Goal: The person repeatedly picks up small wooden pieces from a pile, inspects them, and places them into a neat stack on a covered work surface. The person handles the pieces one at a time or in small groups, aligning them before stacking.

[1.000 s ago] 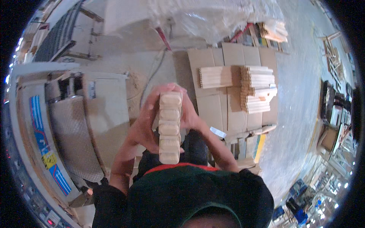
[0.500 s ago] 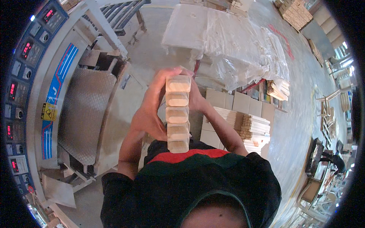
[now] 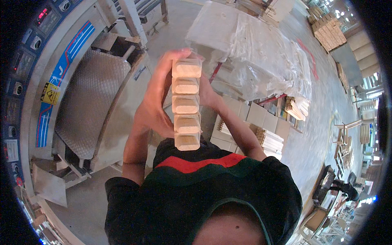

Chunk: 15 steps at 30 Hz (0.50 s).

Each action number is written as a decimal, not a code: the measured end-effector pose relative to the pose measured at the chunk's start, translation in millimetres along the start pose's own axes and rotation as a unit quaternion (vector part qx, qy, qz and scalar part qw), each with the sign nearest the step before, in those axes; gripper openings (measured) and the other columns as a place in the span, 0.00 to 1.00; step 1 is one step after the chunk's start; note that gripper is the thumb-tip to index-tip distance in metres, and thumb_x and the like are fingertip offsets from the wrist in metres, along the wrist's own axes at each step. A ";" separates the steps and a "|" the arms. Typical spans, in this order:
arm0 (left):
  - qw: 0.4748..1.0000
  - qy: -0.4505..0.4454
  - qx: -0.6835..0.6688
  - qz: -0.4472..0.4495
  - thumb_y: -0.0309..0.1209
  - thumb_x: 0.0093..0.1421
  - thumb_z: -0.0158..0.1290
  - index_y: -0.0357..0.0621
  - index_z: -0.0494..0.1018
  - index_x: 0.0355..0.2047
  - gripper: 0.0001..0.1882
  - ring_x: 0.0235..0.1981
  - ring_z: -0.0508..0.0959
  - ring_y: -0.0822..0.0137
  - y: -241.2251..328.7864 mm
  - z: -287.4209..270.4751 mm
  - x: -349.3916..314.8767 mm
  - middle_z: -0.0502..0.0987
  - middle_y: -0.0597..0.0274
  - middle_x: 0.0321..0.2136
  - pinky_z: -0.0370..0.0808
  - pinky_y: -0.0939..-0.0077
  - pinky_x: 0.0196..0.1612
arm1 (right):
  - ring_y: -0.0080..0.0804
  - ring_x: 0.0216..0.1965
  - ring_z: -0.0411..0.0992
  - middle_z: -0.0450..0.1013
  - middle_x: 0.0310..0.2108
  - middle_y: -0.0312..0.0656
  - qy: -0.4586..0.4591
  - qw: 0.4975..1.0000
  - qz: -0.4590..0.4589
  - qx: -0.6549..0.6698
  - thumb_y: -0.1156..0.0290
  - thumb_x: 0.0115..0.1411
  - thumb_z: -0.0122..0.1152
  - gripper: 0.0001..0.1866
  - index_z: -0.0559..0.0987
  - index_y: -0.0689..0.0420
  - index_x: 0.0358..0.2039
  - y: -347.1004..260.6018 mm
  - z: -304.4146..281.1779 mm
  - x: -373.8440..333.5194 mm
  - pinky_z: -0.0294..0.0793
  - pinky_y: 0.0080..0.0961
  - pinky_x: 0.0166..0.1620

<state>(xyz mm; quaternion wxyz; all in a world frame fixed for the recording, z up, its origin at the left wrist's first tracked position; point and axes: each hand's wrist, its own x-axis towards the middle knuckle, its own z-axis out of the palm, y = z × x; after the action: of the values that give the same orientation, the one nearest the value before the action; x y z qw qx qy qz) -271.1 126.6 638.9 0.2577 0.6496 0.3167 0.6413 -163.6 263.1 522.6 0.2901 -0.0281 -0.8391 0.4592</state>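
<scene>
A column of several pale wooden slats (image 3: 186, 104) with rounded corners is held end-on in front of my chest. Their end faces line up one beyond another, and the rest of their length is hidden below. My left hand (image 3: 154, 104) is closed round the left side, its fingers curling over the far end and its thumb side by the near end. On the right side, my right hand (image 3: 209, 94) presses against the slats. Most of its fingers are hidden behind them.
To the left stands a machine with a textured roller (image 3: 94, 102) and a blue control panel (image 3: 25, 61). Plastic-wrapped stock (image 3: 253, 45) lies ahead. Bundled slats (image 3: 270, 141) and cardboard (image 3: 228, 130) sit at the right. Someone in dark clothing (image 3: 347, 190) is far right.
The slats and both hands have moved slightly up and left in the picture, still gripped. The surroundings have shifted as my view turned a little.
</scene>
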 end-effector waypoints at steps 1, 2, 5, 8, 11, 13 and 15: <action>1.000 0.004 -0.008 0.000 0.36 0.18 0.74 0.42 0.55 0.60 0.64 0.58 0.64 0.59 0.7 -2.0 -1.0 0.63 0.53 0.55 0.55 0.68 0.61 | 0.55 0.63 0.52 0.53 0.62 0.55 -0.002 1.000 -0.011 -0.010 0.53 0.29 0.79 0.65 0.50 0.59 0.64 -0.7 0.8 3.8 0.52 0.45 0.64; 1.000 0.009 -0.015 0.000 0.36 0.18 0.74 0.42 0.55 0.60 0.63 0.58 0.64 0.58 2.0 -5.1 -3.0 0.63 0.53 0.55 0.55 0.68 0.61 | 0.55 0.63 0.51 0.53 0.62 0.55 -0.006 1.000 -0.022 -0.018 0.52 0.29 0.79 0.65 0.50 0.59 0.64 -1.0 3.9 7.7 0.52 0.45 0.64; 0.997 0.057 -0.051 0.000 0.39 0.25 0.70 0.42 0.55 0.60 0.58 0.58 0.64 0.57 10.7 -17.8 -13.7 0.63 0.53 0.55 0.58 0.64 0.60 | 0.54 0.63 0.52 0.53 0.62 0.55 0.034 0.992 -0.101 -0.073 0.51 0.30 0.79 0.65 0.50 0.59 0.64 -5.2 17.2 13.0 0.53 0.43 0.63; 0.976 0.177 -0.121 0.035 0.45 0.33 0.62 0.42 0.55 0.60 0.52 0.57 0.65 0.56 1.4 -42.9 -42.7 0.63 0.53 0.56 0.59 0.61 0.60 | 0.56 0.60 0.54 0.53 0.61 0.56 0.015 0.991 -0.112 -0.068 0.52 0.31 0.78 0.63 0.51 0.60 0.64 2.8 33.6 -6.2 0.55 0.47 0.61; 0.921 0.305 -0.219 0.108 0.52 0.41 0.54 0.43 0.55 0.60 0.47 0.57 0.65 0.55 -17.5 -82.1 -75.3 0.63 0.52 0.57 0.61 0.59 0.60 | 0.56 0.54 0.59 0.58 0.54 0.59 0.013 0.984 -0.053 -0.167 0.57 0.33 0.76 0.59 0.55 0.59 0.64 -20.7 69.6 -15.2 0.60 0.49 0.55; 0.878 0.367 -0.270 0.145 0.56 0.46 0.49 0.43 0.56 0.60 0.45 0.57 0.66 0.54 -38.3 -114.0 -101.8 0.63 0.52 0.57 0.62 0.57 0.59 | 0.55 0.51 0.60 0.60 0.51 0.58 -0.031 0.976 0.007 -0.217 0.57 0.33 0.75 0.57 0.56 0.56 0.64 -36.3 101.4 -4.9 0.60 0.49 0.54; 0.843 0.413 -0.308 0.156 0.60 0.52 0.44 0.44 0.56 0.61 0.43 0.56 0.66 0.54 -66.0 -144.5 -131.9 0.63 0.52 0.58 0.64 0.56 0.59 | 0.54 0.48 0.61 0.62 0.46 0.57 -0.059 0.970 0.033 -0.232 0.57 0.34 0.73 0.56 0.57 0.52 0.64 -33.0 129.9 14.6 0.59 0.48 0.52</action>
<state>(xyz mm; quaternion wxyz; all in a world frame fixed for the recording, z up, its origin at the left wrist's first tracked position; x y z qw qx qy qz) -417.4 62.4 508.0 0.1861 0.2528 0.0742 0.9466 -235.1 150.7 502.0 0.2101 -0.0947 -0.9370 0.2623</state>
